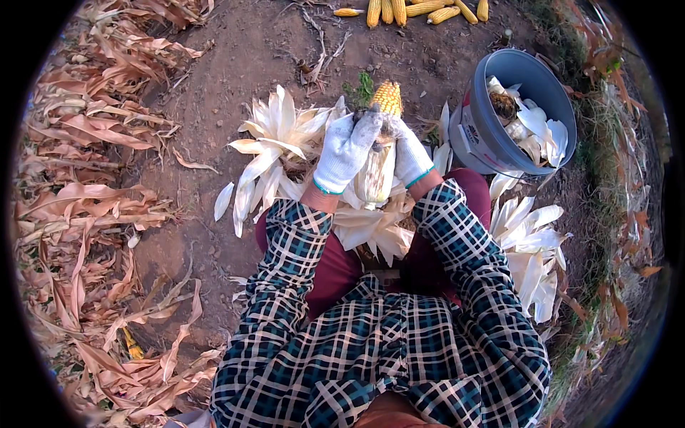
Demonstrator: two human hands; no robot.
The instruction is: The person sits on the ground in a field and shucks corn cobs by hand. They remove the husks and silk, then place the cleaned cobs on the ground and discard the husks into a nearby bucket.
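Note:
Both my hands wear white knit gloves, dirty at the fingertips, and grip one ear of corn (388, 97) between them. Its yellow kernels show at the upper end, while pale husk (374, 174) still wraps the lower part. My left hand (350, 147) closes on its left side, thumb and fingers near the husk's upper edge. On the other side my right hand (408, 147) holds it, its fingers partly hidden behind the ear. Loose cream husks (369, 227) lie below, between my knees, with another heap of husks (278, 134) to the left.
A grey plastic bucket (463, 131) containing husk pieces stands at the right. Several husked corn cobs (441, 15) lie on the soil at the top. Dry corn stalks and leaves (91, 214) cover the left side. More husks (530, 241) lie by my right knee.

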